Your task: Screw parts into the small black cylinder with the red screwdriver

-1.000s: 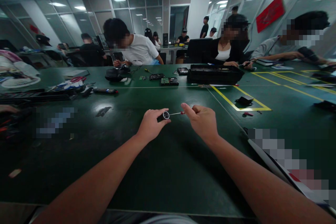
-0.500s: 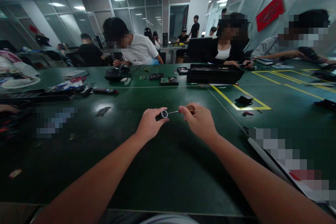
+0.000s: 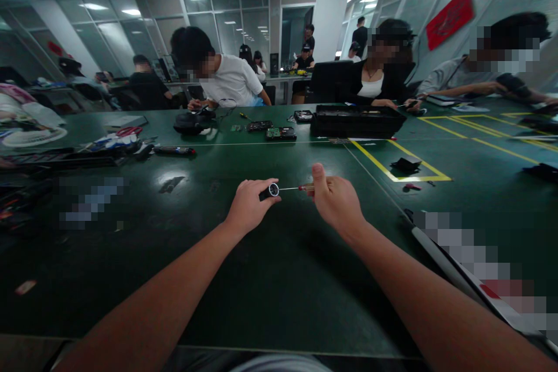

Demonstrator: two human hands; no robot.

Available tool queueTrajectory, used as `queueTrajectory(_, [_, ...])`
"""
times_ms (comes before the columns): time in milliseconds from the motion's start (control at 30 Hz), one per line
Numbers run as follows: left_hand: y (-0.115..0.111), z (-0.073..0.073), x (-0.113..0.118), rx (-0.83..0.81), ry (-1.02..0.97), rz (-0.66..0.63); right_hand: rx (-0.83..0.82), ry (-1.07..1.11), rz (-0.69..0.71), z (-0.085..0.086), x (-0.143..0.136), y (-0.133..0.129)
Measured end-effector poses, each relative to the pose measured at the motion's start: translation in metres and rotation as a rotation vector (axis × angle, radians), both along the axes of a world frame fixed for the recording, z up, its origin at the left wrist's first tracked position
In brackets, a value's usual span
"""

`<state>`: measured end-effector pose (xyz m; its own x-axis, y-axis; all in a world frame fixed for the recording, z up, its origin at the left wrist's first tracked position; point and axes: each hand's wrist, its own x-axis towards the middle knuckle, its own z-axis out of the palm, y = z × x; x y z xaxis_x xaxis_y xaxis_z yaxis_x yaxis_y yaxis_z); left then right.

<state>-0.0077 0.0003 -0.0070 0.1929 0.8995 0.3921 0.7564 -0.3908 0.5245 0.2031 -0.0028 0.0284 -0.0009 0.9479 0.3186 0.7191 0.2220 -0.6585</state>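
Just above the green table, my left hand [image 3: 248,207] is closed around a small black cylinder [image 3: 273,190] with a silver-rimmed round end, much of it hidden by the fingers. My right hand [image 3: 336,202] wraps the handle of a screwdriver [image 3: 307,188], its thumb raised off the grip. The handle looks red and clear amber. From it the thin metal shaft runs left to the cylinder's rim; whether the tip is inside or only touching I cannot make out.
Beyond my hands lie a green circuit board [image 3: 281,133], a long black tray [image 3: 357,122] and a dark pen-shaped tool [image 3: 175,151]. A small black part [image 3: 406,165] sits inside yellow tape [image 3: 438,178]. People work across the table [image 3: 261,302].
My right thumb has lifted from the screwdriver handle and points up, and the right hand has turned and shifted slightly right. My left hand and the cylinder have stayed nearly still.
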Motion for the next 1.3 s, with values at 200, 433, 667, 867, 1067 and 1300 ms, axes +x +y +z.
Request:
queueTrajectory(200, [0.001,0.001,-0.002,0.006,0.012,-0.011,0.063,-0.056,-0.038,-0.005,0.001,0.007])
queueTrajectory(433, [0.001,0.003,0.001,-0.003,0.026,-0.020,0.015,-0.070,-0.014,-0.006,0.001,0.009])
queueTrajectory(667, [-0.002,0.005,0.003,-0.037,0.030,-0.016,0.056,-0.023,0.058,-0.005,0.000,0.008])
queueTrajectory(867, [-0.002,0.003,0.004,-0.034,0.003,-0.043,0.064,0.105,0.071,-0.006,0.002,0.006])
queueTrajectory(1067, [-0.002,0.001,0.004,-0.049,0.003,-0.057,0.079,0.406,0.137,-0.013,-0.002,0.009])
queueTrajectory(1300, [-0.004,0.003,0.004,0.020,-0.038,-0.068,-0.068,0.843,0.122,-0.026,-0.005,0.022])
